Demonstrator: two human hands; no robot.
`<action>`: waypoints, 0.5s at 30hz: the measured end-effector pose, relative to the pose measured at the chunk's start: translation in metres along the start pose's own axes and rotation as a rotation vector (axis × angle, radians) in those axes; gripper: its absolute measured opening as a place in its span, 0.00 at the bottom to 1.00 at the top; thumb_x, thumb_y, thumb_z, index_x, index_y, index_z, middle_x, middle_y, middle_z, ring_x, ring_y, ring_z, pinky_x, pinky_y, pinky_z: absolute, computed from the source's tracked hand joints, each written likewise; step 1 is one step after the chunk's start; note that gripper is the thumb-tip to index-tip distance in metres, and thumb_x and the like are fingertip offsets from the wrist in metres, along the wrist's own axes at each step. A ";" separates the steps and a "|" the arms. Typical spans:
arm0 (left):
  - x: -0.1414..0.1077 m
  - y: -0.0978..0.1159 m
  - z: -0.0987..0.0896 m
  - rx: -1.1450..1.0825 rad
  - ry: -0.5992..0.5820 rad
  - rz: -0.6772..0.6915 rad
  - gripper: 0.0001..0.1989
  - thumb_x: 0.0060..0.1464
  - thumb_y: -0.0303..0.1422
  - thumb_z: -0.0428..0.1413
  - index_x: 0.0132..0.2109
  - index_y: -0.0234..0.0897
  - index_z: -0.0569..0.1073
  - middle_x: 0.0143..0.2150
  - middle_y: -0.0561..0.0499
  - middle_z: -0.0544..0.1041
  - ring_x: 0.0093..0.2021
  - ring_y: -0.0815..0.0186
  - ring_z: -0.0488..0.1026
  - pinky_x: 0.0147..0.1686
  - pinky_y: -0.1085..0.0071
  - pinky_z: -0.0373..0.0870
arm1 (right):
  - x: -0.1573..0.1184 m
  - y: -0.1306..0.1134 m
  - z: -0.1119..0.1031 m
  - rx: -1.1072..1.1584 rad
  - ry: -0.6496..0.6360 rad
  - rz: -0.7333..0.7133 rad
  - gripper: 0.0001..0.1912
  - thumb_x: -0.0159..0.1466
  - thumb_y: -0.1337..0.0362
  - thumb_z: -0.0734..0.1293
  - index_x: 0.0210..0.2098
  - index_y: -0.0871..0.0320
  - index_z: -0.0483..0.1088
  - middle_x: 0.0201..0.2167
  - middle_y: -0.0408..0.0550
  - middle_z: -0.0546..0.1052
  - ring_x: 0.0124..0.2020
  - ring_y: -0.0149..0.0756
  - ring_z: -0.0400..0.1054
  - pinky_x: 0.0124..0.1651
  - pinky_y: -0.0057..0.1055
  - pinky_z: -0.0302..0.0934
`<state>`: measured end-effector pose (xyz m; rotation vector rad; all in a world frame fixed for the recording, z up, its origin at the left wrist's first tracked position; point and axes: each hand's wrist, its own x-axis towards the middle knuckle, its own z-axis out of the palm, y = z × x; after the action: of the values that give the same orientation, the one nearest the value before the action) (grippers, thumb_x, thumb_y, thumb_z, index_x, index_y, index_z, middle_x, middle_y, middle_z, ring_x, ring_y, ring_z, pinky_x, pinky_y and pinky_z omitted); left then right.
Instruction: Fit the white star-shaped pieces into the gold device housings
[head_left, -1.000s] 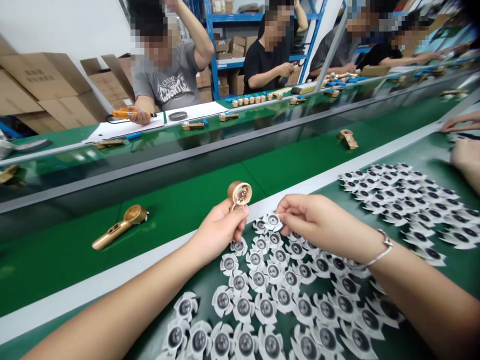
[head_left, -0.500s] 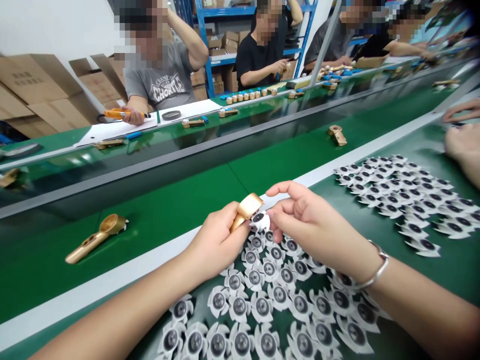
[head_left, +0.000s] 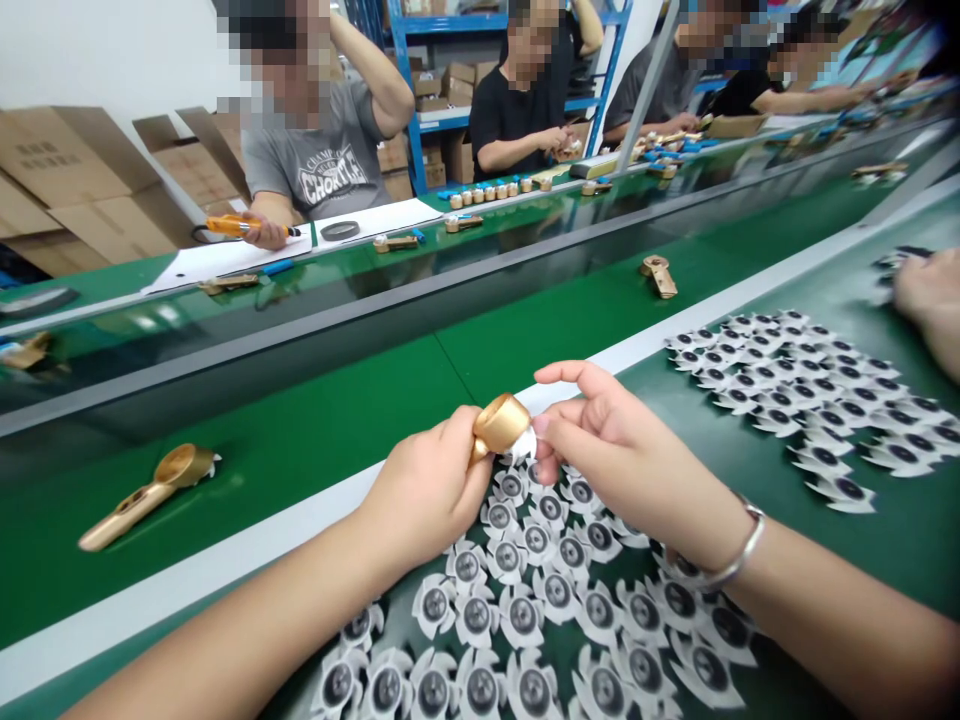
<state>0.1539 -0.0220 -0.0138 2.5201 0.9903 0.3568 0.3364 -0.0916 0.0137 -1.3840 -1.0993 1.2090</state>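
My left hand (head_left: 424,482) is closed around the handle of a gold fan housing (head_left: 502,422), its round head tipped up over the bench. Against the underside of that round head is a white fan impeller (head_left: 523,447), pinched between the thumb and fingers of my right hand (head_left: 616,432). The right index finger sticks out, clear of the part. How far the impeller sits inside the head is hidden. Below both hands, many more white impellers (head_left: 523,615) with dark hubs lie spread on the green bench.
Beyond the bench's white edge strip (head_left: 300,530) runs a green conveyor belt (head_left: 360,400). It carries a gold housing (head_left: 142,500) at left and another gold part (head_left: 660,277) farther right. A second impeller group (head_left: 817,385) and a co-worker's hand (head_left: 930,300) are at right. Several people sit opposite.
The round head of the housing has turned over the impeller, covering its dark hub. Gold parts on the near belt have shifted left. The co-worker's hand at right has moved.
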 end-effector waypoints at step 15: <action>0.019 -0.026 -0.017 -0.157 0.064 -0.170 0.22 0.52 0.53 0.57 0.40 0.39 0.64 0.29 0.55 0.71 0.28 0.66 0.69 0.26 0.73 0.60 | 0.019 -0.011 -0.024 -0.037 -0.024 0.118 0.14 0.67 0.62 0.59 0.51 0.58 0.60 0.37 0.50 0.74 0.35 0.35 0.73 0.40 0.31 0.68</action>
<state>0.1461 0.0131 -0.0092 2.2787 1.1458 0.4476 0.3623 -0.0741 0.0235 -1.4838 -1.0739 1.2984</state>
